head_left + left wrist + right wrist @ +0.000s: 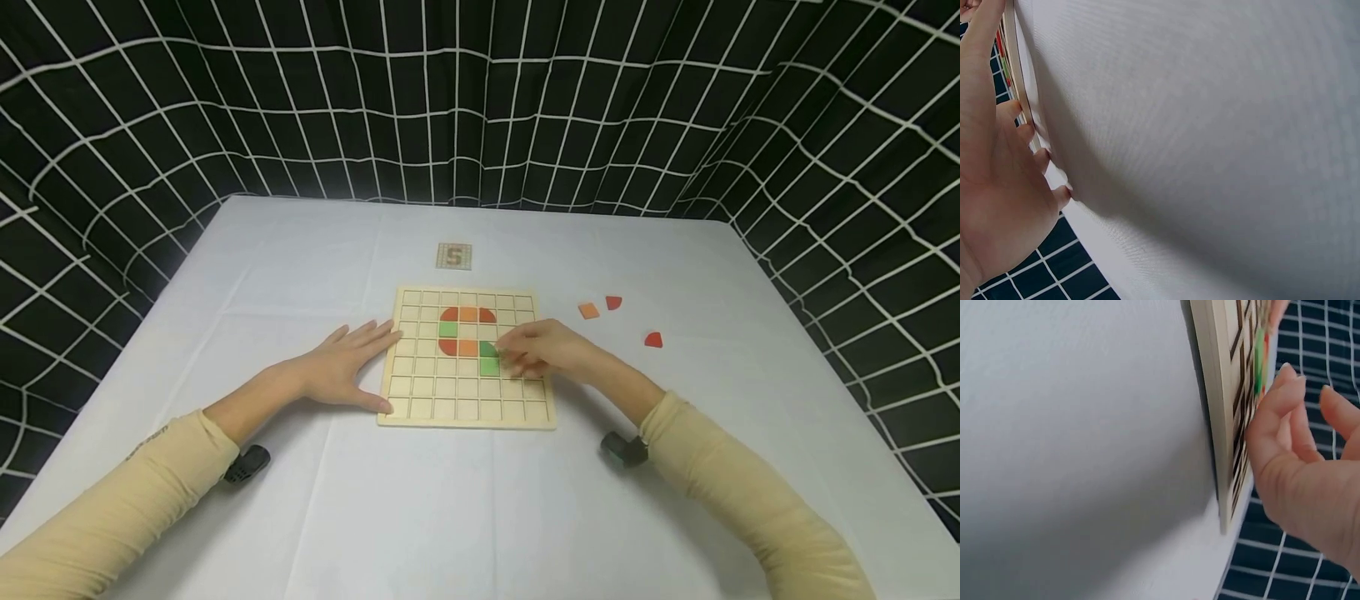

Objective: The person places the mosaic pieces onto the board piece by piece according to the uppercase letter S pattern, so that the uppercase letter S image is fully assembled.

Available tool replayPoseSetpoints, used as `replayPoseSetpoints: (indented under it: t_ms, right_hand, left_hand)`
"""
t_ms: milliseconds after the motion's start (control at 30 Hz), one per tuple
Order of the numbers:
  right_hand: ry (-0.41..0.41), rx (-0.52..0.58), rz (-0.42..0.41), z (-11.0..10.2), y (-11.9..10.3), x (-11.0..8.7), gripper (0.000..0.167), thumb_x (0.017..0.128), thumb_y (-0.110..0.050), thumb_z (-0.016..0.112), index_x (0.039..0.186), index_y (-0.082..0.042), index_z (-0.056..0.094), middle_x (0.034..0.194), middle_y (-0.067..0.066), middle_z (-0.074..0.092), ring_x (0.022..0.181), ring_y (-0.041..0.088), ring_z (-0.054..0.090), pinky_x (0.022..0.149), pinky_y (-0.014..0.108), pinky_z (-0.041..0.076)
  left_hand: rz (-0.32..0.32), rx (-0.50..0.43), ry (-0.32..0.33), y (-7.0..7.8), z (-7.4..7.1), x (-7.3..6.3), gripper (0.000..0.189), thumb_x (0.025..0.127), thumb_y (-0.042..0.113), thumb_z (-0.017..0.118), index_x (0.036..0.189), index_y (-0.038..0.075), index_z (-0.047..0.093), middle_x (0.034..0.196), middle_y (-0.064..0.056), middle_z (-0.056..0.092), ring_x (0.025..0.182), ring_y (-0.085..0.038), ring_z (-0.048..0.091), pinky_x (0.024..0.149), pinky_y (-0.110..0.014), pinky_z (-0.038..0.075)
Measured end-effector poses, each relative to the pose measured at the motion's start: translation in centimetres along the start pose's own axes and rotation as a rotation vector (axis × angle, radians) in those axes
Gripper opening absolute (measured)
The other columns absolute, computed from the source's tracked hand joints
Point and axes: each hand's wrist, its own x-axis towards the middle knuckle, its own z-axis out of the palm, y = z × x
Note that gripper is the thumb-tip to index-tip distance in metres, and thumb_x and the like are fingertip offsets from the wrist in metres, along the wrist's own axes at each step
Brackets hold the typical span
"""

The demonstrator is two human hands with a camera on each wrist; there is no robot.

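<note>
Nearest the person, one black gadget (249, 463) is by the left wrist and another black gadget (625, 450) by the right, both on the near side of the wooden board (446, 409) and out past its sides. The board lies flat on the white tabletop (405, 517); it is about square, so no side looks really long. The left hand (337, 367) touches the board's left edge, fingers spread out and holding nothing. The right hand (551, 346) is over the board's right part, fingers bent loosely, with nothing seen in them. A light green square (490, 367) and a dark green piece (487, 348) sit in the board just left of those fingers, in a short line going away from the person. That sideways closeness seems to matter most, and the right hand is nearer (I can't tell if it touches them). More colored pieces (468, 314) sit toward the board's far side. Off its right side lie two loose red pieces (654, 340) and a loose orange square (588, 311). Past its far edge is a small S card (454, 256), then a black curtain (457, 108). The right wrist view shows room between the bent fingers, which the blurry head view hides; only the head view shows the loose pieces and card.
</note>
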Motion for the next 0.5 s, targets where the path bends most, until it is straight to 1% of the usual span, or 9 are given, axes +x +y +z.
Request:
replayPoseSetpoints:
  t_ms: [100,233,367,500]
  right_hand:
    - [-0.025,0.133,-0.022,-1.2,0.2,-0.3,0.039,0.097,-0.021,0.057,0.127,0.003,0.054,0.104,0.017,0.062,0.082,0.020,0.063,0.074,0.028,0.054]
    - [-0.010,0.253,-0.067,-2.7,0.6,-0.7,0.047,0.100,-0.024,0.052,0.133,0.008,0.045,0.106,0.017,0.060,0.086,0.019,0.064,0.081,0.031,0.054]
    - [0.022,0.331,-0.099,-4.1,0.8,-1.2,0.051,0.101,-0.026,0.048,0.136,0.010,0.040,0.105,0.016,0.059,0.095,0.023,0.063,0.089,0.034,0.050]
    - [0.044,0.367,-0.117,-5.6,1.2,-1.8,0.055,0.102,-0.031,0.046,0.137,0.010,0.036,0.103,0.011,0.060,0.102,0.026,0.060,0.092,0.033,0.048]
  left_hand:
    - [0.003,0.000,0.002,0.0,0.0,0.0,0.112,0.073,0.072,0.063,0.153,0.008,0.019,0.158,-0.012,0.009,0.143,-0.035,0.005,0.109,-0.061,0.002]
    - [0.003,-0.001,0.000,0.0,-0.1,0.0,0.111,0.073,0.072,0.063,0.153,0.008,0.019,0.158,-0.013,0.008,0.143,-0.036,0.005,0.109,-0.061,0.002]
    - [0.000,-0.005,-0.002,0.1,-0.1,0.0,0.111,0.073,0.072,0.063,0.153,0.008,0.019,0.158,-0.013,0.008,0.143,-0.035,0.004,0.109,-0.060,0.002]
    - [0.000,-0.010,-0.001,0.1,-0.1,0.0,0.111,0.073,0.071,0.064,0.153,0.008,0.019,0.158,-0.013,0.008,0.143,-0.036,0.004,0.109,-0.060,0.002]
